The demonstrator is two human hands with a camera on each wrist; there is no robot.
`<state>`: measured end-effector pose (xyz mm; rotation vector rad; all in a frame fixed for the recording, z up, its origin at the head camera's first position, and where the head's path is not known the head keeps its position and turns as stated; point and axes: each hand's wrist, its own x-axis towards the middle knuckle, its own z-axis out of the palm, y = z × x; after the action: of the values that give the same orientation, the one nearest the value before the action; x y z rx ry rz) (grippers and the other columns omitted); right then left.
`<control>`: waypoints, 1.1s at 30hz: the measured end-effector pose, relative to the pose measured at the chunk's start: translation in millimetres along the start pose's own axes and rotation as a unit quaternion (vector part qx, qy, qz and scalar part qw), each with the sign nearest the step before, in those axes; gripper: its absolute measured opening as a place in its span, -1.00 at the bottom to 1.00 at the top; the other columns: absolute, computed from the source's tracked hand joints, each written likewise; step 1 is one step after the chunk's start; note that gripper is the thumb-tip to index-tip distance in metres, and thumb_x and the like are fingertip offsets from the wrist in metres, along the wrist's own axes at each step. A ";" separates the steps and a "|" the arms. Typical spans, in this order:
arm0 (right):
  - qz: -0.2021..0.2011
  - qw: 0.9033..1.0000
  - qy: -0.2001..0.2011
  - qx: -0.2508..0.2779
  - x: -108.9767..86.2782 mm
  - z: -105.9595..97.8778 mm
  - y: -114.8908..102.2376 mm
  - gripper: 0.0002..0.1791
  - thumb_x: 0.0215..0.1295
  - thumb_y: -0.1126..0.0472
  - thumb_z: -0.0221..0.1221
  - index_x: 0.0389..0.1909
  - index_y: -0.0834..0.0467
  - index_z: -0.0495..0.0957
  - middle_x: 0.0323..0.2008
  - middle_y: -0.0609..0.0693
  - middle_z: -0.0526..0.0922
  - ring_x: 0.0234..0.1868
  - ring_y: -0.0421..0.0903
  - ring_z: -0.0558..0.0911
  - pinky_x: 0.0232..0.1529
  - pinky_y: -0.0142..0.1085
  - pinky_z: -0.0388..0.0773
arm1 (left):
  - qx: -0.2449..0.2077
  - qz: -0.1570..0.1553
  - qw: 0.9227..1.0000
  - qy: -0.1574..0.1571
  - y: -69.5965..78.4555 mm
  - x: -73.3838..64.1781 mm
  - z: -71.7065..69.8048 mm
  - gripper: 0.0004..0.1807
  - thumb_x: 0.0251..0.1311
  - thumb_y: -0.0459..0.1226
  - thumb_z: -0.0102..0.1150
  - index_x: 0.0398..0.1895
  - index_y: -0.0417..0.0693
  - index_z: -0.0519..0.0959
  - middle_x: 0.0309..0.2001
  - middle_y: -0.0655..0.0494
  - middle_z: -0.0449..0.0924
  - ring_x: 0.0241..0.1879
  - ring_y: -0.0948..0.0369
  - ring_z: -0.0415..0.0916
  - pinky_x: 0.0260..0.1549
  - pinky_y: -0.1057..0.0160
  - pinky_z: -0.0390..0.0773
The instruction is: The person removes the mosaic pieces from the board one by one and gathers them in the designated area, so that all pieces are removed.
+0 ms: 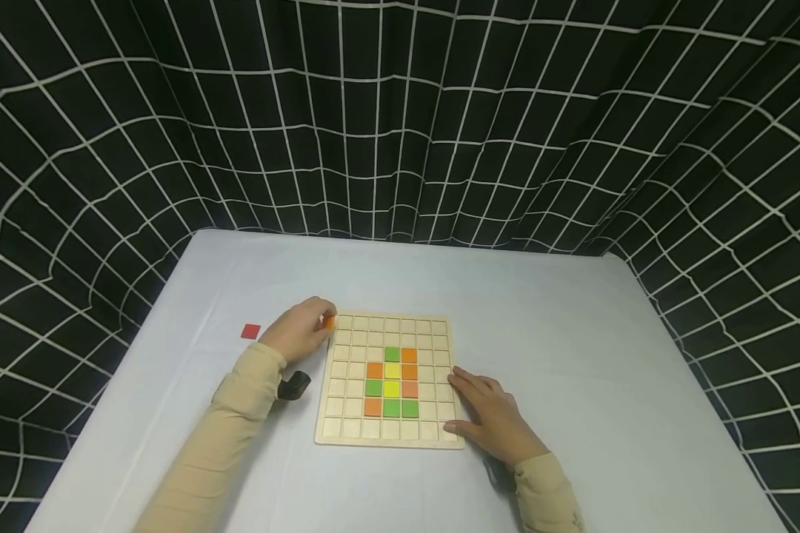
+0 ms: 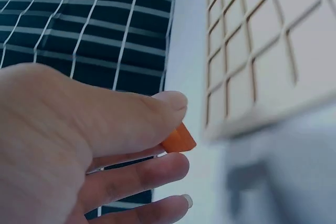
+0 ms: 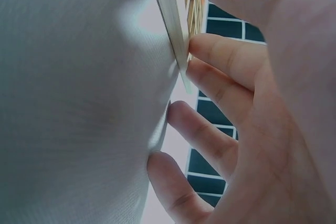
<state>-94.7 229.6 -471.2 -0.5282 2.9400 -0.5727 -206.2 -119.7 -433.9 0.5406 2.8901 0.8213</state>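
Note:
A light wooden grid board [image 1: 347, 428] lies on the white table, with orange, green, yellow and salmon square tiles in its middle cells. My left hand [image 1: 298, 329] is by the board's far left corner and pinches an orange tile [image 2: 178, 139] between thumb and forefinger; its other fingers spread below in the left wrist view. On the opposite side, my right hand [image 1: 496, 418] rests at the board's right edge, fingers extended. In the right wrist view two fingertips [image 3: 202, 45] touch the board's edge [image 3: 173, 22], while the other two rest on the tablecloth.
A single red tile [image 1: 250, 331] lies on the tablecloth left of my left hand. Black curtains with a white grid [image 1: 387, 118] surround the table [image 1: 573, 333] at the back and sides. A dark wrist-camera mount [image 1: 295, 386] sticks out beneath the left wrist.

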 end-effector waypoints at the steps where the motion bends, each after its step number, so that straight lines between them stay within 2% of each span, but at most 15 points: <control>1: -0.001 1.000 0.001 0.000 -0.2 0.1 0.6 -0.13 0.03 -0.19 0.31 0.37 0.04 0.29 0.41 -0.05 0.24 0.29 0.11 0.33 0.05 0.14 0.39 | 0.005 0.003 1.000 0.007 -3.9 -1.0 -3.7 -0.69 0.19 -0.35 0.22 0.01 -0.14 0.52 -0.02 0.00 0.54 -0.15 0.09 0.50 -0.08 0.09 0.52; 7: -0.009 1.000 0.011 0.004 -0.8 0.2 3.1 -0.12 0.03 -0.20 0.31 0.37 0.05 0.30 0.41 -0.05 0.25 0.28 0.10 0.34 0.02 0.13 0.40 | 0.029 0.014 0.999 0.033 -28.7 -10.3 -22.8 -0.72 0.14 -0.42 0.21 -0.05 -0.19 0.55 -0.06 -0.05 0.57 -0.08 0.02 0.51 -0.01 0.01 0.49; 13: -0.014 1.000 0.015 0.005 -1.4 -0.6 3.8 -0.13 0.03 -0.19 0.32 0.37 0.05 0.30 0.41 -0.05 0.26 0.27 0.09 0.35 0.00 0.13 0.40 | 0.051 -0.006 0.998 0.031 -47.9 -23.6 -33.3 -0.73 0.11 -0.42 0.22 -0.08 -0.22 0.58 -0.11 -0.08 0.60 -0.13 0.01 0.49 -0.03 -0.02 0.47; 16: -0.015 1.000 0.016 0.002 -0.9 -0.5 4.5 -0.13 0.02 -0.18 0.32 0.36 0.05 0.30 0.41 -0.06 0.26 0.26 0.09 0.35 0.00 0.13 0.40 | 0.066 -0.027 0.997 0.029 -57.1 -28.2 -32.2 -0.70 0.10 -0.39 0.24 -0.05 -0.20 0.59 -0.09 -0.09 0.61 -0.13 0.00 0.51 -0.08 -0.04 0.43; 20: -0.018 1.000 0.018 0.000 0.2 0.0 5.5 -0.13 0.02 -0.19 0.32 0.36 0.04 0.31 0.40 -0.07 0.26 0.26 0.08 0.36 -0.02 0.12 0.41 | 0.075 -0.045 0.996 0.033 -65.6 -32.3 -28.8 -0.65 0.06 -0.35 0.28 -0.02 -0.18 0.60 -0.08 -0.11 0.63 -0.12 -0.02 0.52 -0.16 -0.06 0.23; 22: -0.021 1.000 0.019 0.000 0.5 0.1 5.7 -0.13 0.02 -0.19 0.32 0.36 0.04 0.31 0.40 -0.07 0.27 0.25 0.08 0.36 -0.02 0.12 0.41 | 0.075 -0.042 0.996 0.037 -68.3 -33.9 -27.8 -0.66 0.04 -0.35 0.32 -0.05 -0.18 0.60 -0.08 -0.12 0.64 -0.12 -0.03 0.52 -0.15 -0.09 0.16; 28: -0.021 1.000 0.021 0.006 -0.2 -0.1 4.5 -0.13 0.01 -0.16 0.34 0.35 0.06 0.32 0.40 -0.06 0.28 0.25 0.08 0.36 -0.01 0.11 0.41 | 0.076 -0.028 0.996 0.044 -75.5 -35.1 -24.6 -0.72 0.00 -0.37 0.36 -0.15 -0.13 0.62 -0.11 -0.10 0.63 -0.09 -0.06 0.50 0.06 -0.30 0.01; 33: -0.016 1.000 0.017 0.004 0.1 0.1 4.3 -0.13 0.02 -0.19 0.32 0.36 0.05 0.31 0.40 -0.06 0.27 0.26 0.09 0.35 0.02 0.12 0.40 | 0.073 -0.021 0.996 0.045 -78.5 -34.6 -22.1 -0.73 0.02 -0.38 0.34 -0.16 -0.14 0.64 -0.10 -0.10 0.63 -0.04 -0.06 0.49 0.12 -0.31 -0.02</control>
<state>-96.1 233.2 -473.0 -0.5714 2.9657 -0.6023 -202.2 -205.3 -456.6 0.4658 3.0496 0.6472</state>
